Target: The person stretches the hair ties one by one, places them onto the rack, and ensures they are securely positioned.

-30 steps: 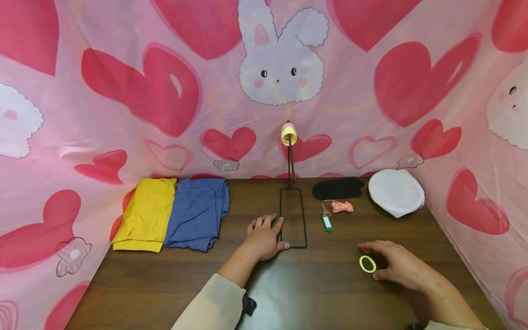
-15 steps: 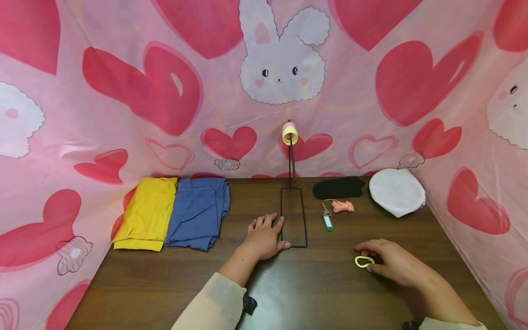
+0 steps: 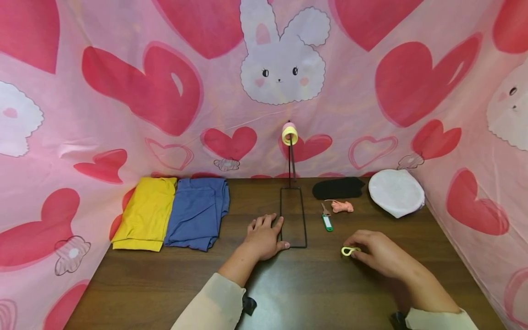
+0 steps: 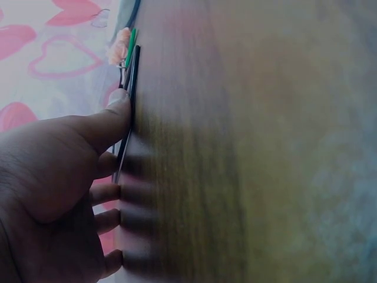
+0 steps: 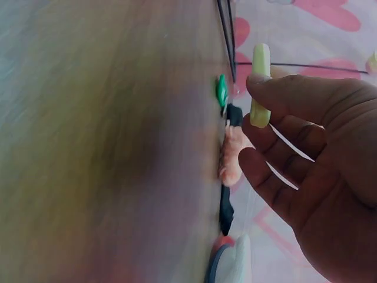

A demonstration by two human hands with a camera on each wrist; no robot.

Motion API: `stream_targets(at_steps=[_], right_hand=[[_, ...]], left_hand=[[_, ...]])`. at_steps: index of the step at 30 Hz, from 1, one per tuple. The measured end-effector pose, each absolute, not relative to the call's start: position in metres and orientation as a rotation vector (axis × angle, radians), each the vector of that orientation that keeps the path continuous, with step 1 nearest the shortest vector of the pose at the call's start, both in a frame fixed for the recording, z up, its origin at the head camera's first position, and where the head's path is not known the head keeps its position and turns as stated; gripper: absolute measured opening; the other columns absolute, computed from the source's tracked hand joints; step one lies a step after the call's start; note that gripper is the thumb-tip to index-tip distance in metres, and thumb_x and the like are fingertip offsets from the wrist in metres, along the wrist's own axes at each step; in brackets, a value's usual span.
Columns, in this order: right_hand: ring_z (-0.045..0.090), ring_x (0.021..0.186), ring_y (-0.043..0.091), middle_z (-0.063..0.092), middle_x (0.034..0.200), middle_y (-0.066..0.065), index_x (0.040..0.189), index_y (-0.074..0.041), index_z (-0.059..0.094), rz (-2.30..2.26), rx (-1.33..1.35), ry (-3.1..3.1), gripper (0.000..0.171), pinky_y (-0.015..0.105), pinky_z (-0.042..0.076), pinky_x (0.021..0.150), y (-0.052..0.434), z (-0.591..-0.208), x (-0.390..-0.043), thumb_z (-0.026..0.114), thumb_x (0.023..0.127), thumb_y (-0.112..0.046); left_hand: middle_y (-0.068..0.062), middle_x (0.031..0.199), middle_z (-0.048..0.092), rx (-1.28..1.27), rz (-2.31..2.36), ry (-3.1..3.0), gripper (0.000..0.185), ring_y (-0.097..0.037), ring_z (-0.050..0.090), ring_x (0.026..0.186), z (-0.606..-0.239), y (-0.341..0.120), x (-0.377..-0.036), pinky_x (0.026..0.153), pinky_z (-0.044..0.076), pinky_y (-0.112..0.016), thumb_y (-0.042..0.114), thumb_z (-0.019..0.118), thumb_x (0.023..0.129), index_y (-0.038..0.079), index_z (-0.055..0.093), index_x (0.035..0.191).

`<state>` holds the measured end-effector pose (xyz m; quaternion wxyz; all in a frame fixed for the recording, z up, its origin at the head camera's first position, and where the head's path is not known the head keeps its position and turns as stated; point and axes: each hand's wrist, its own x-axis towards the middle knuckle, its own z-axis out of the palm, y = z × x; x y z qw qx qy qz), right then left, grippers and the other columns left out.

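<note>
A black wire stand [image 3: 305,220] has its rectangular base on the table, and yellow and pink hair ties [image 3: 289,135] hang on its arm. My left hand [image 3: 262,239] rests with spread fingers at the left side of the base; its thumb lies over the near left corner. To the right of the stand, my right hand [image 3: 377,251] pinches a pale yellow hair tie [image 3: 345,251] between thumb and fingers, part of the loop sticking out to the left. The right wrist view shows the hair tie [image 5: 260,56] edge-on, the other fingers loosely bent.
Folded yellow cloth [image 3: 146,213] and blue cloth [image 3: 195,213] lie at the left. Behind the right hand are a key with a green tag [image 3: 327,223], a peach cord bundle [image 3: 342,206], a flat black item [image 3: 337,188] and a white round pouch [image 3: 396,192]. Pink fabric encloses the table.
My right hand has moved left and slightly away from me with the hair tie, whose visible loop has turned and narrowed. The left hand and the stand have stayed put.
</note>
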<state>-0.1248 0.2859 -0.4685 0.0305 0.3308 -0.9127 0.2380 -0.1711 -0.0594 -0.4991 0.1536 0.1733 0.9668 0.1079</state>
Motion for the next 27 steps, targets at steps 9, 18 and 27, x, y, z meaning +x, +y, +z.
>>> stream_targets(at_steps=[9,18,27], right_hand=[[0.065,0.092,0.001,0.069,0.100,-0.018,0.101,-0.022,0.077,0.762,1.065,-2.692,0.029,0.029,0.055,0.079,0.261,-0.457,-0.137,0.083,0.084,0.000],[0.069,0.091,0.009,0.073,0.103,-0.011,0.104,-0.017,0.079,0.823,1.100,-2.472,0.034,0.011,0.047,0.085,0.239,-0.434,-0.147,0.085,0.078,0.004],[0.067,0.086,0.011,0.074,0.105,-0.003,0.107,-0.011,0.079,0.871,1.111,-2.252,0.036,0.019,0.054,0.075,0.216,-0.406,-0.154,0.086,0.075,0.005]], left_hand=[[-0.004,0.171,0.022,0.499,0.308,2.775,0.084,-0.034,0.020,0.155,-0.500,-0.059,-0.170,0.120,0.019,-0.060,0.065,0.056,0.098,0.025,0.028,0.166],[-0.003,0.170,0.023,0.499,0.310,2.786,0.084,-0.034,0.020,0.155,-0.500,-0.059,-0.169,0.120,0.020,-0.059,0.065,0.057,0.098,0.025,0.029,0.166],[-0.003,0.171,0.021,0.497,0.316,2.777,0.084,-0.035,0.020,0.155,-0.499,-0.060,-0.170,0.121,0.018,-0.060,0.065,0.056,0.098,0.026,0.027,0.166]])
